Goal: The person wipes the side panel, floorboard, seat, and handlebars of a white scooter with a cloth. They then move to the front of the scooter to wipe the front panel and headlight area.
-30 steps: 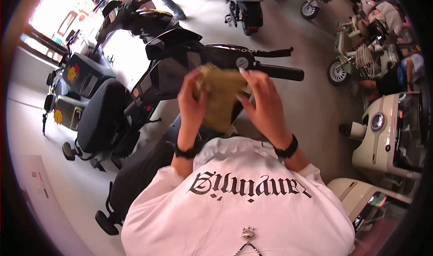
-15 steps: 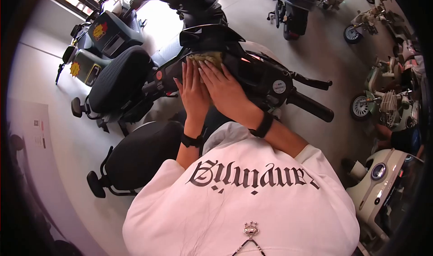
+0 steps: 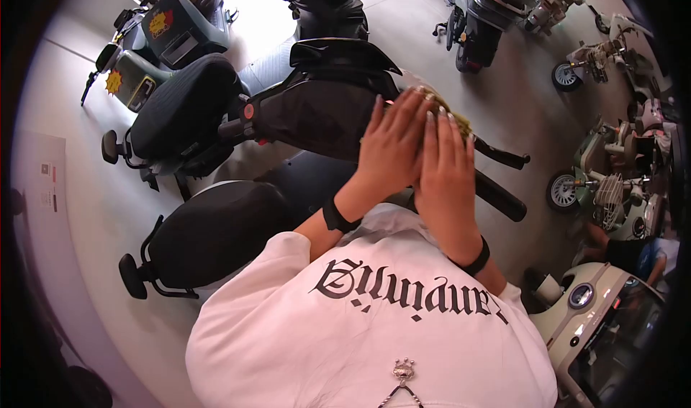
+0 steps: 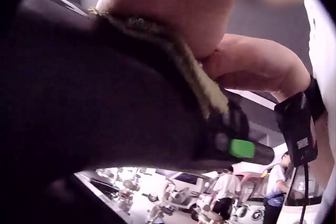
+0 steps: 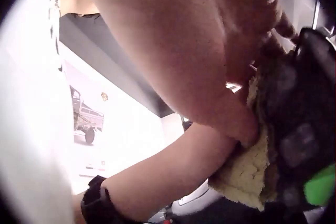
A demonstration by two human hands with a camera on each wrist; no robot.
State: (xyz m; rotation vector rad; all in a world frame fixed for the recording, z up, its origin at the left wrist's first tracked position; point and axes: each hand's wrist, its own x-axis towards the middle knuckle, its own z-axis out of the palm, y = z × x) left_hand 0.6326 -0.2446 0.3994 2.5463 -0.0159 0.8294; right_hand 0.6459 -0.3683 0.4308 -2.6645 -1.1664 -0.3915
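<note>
A yellow-olive cloth (image 3: 461,124) lies under both of my hands at the right end of a black scooter's handlebar cover (image 3: 309,116). My left hand (image 3: 392,142) presses flat on it with straight fingers. Close beside it, my right hand (image 3: 446,167) also lies flat, fingers extended toward the cloth's far edge. The hands hide most of the cloth in the head view. In the right wrist view, a loose fold of the cloth (image 5: 247,176) hangs below the palm. The right handlebar grip (image 3: 502,196) and brake lever (image 3: 504,155) stick out just past the hands.
A black scooter seat (image 3: 216,235) is at the left, with another parked scooter's seat (image 3: 187,113) beyond it. A cream vehicle (image 3: 583,314) stands at the lower right. More scooters line the right side. A green switch (image 4: 242,148) sits near the grip.
A second ago both hands held the cloth up over the scooter. Then they pressed it on the cover's middle-left. Now hands and cloth have moved right, to the cover's right end.
</note>
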